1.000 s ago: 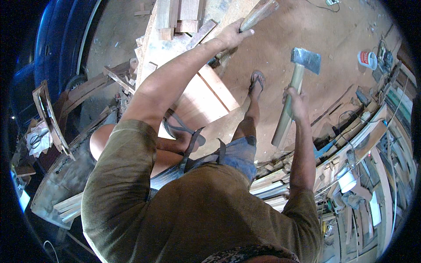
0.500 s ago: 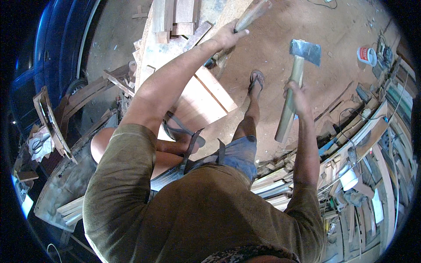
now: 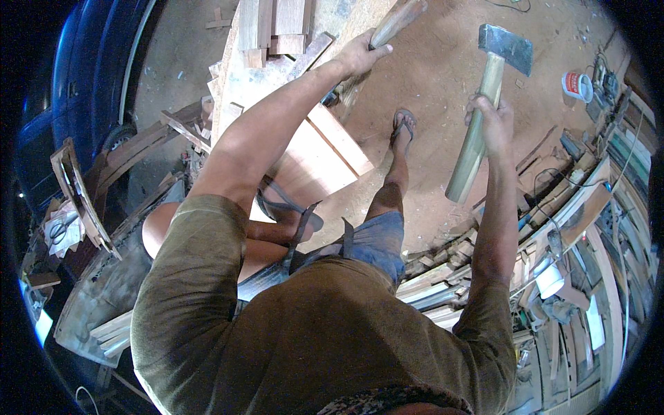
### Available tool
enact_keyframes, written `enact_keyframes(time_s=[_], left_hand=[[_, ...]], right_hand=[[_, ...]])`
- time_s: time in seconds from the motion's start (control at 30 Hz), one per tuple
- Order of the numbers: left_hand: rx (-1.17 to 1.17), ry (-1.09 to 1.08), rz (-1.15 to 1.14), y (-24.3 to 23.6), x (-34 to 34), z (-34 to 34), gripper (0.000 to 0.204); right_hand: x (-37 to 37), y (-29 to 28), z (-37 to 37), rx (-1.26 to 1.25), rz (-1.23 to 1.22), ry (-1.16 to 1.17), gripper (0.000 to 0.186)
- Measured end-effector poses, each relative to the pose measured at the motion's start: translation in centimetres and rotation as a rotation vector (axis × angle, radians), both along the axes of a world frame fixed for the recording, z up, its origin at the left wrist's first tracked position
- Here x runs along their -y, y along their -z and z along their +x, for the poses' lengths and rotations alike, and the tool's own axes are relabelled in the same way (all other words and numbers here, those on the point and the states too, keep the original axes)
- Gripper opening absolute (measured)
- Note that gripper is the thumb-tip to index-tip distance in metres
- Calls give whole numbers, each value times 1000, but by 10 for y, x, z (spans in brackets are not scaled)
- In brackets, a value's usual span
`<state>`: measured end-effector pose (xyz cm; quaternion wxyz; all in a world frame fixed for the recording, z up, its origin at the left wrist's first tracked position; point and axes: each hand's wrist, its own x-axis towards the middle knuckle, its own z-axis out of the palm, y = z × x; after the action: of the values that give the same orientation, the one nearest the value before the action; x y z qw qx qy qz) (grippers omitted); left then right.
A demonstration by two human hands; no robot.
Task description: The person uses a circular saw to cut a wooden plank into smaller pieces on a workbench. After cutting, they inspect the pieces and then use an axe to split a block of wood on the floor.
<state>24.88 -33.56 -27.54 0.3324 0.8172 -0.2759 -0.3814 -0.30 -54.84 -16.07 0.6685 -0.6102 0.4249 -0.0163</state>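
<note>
In my right hand is a hatchet, gripped by its pale wooden handle and held raised over the floor. Its broad grey metal head points away from me. Out at the end of my stretched left arm, my left hand is closed on a wooden-handled tool, whose thick handle slants up to the right. A dark band shows beside my fingers; the tool's other end is hidden. Below and left of that hand is a workbench bearing wooden blocks and a pale, brightly lit board.
My left leg is bent by the bench; my right foot in a sandal stands on the dirt floor. Timber offcuts and cables lie along the right. A white and red bucket stands far right. A blue vehicle is at left.
My right hand has moved up and to the right with the hatchet, raising it farther from my body. The left hand and its tool have hardly moved.
</note>
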Motion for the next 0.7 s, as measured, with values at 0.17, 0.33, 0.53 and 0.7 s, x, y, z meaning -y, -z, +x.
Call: enact_keyframes(time_s=[0.17, 0.33, 0.53, 0.7], left_hand=[[34, -14, -4, 13, -3, 0, 57], [-24, 6, -5, -2, 2, -1, 55], [-2, -15, -14, 9, -1, -1, 56], [-18, -7, -2, 6, 2, -1, 55]], right_hand=[[1, -12, 9, 20, -43, -7, 21], [7, -6, 5, 37, -25, -5, 22], [7, -13, 14, 16, -28, -11, 21], [8, -19, 17, 45, -5, -8, 21]])
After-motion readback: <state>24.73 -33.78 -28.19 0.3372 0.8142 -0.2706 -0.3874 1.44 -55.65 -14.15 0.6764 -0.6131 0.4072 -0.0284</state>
